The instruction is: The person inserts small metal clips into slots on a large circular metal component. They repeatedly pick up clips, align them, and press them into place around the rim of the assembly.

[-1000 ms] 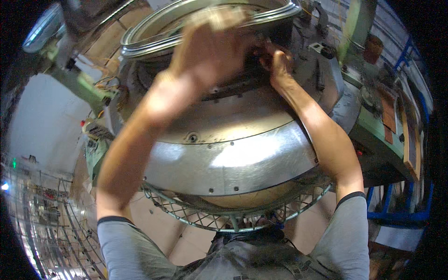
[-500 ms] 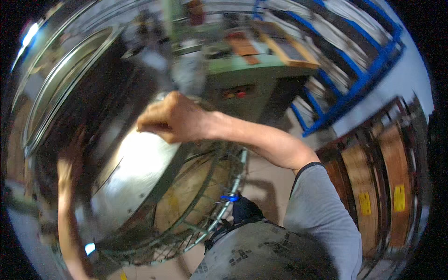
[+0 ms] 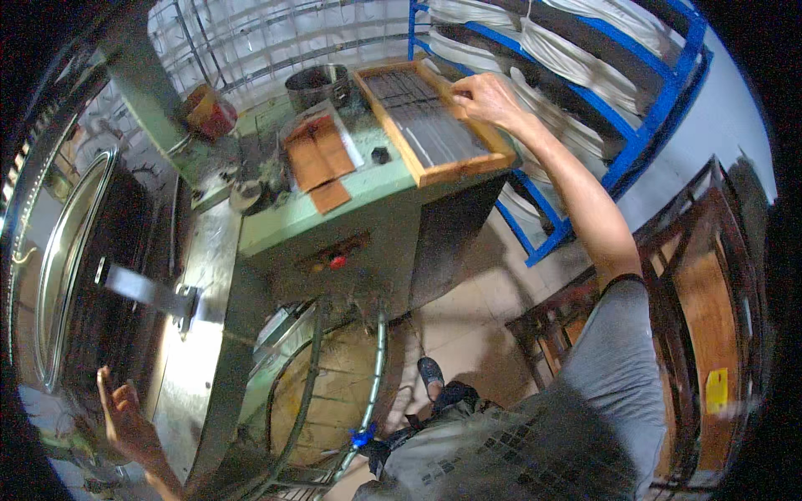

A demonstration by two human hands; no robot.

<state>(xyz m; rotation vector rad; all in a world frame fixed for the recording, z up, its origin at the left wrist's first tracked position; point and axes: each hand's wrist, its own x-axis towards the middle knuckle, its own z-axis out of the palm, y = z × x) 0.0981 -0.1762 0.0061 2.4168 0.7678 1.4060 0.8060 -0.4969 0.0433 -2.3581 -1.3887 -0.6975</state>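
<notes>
My right hand point(image 3: 489, 102) is over the right long edge of a wooden-framed tray point(image 3: 380, 113). Its fingers are pressed together; whatever they may hold is hidden. Inside the tray lie dark and pale thin strips in rows. At lower left, my left hand point(image 3: 125, 413) has its index finger stretched out and the others loosely bent, with nothing visible in it. It is beside the dark drum of a large round machine point(image 3: 113, 250) with a shiny metal rim. A bright metal plate point(image 3: 188, 355) with a bracket sits right of that drum.
The tray rests on a green machine table point(image 3: 288, 230), with brown cardboard pieces point(image 3: 322, 159), a dark metal pot point(image 3: 317, 85) and a red-yellow container point(image 3: 209, 113). A blue rack point(image 3: 643, 138) holds white cloth behind. A curved metal rail point(image 3: 373, 367) is below; wooden panels point(image 3: 702, 284) stand right.
My right hand has moved from above the metal plate, up and right to the tray. My left hand has come down, away from the dark drum's middle. The view has turned rightward.
</notes>
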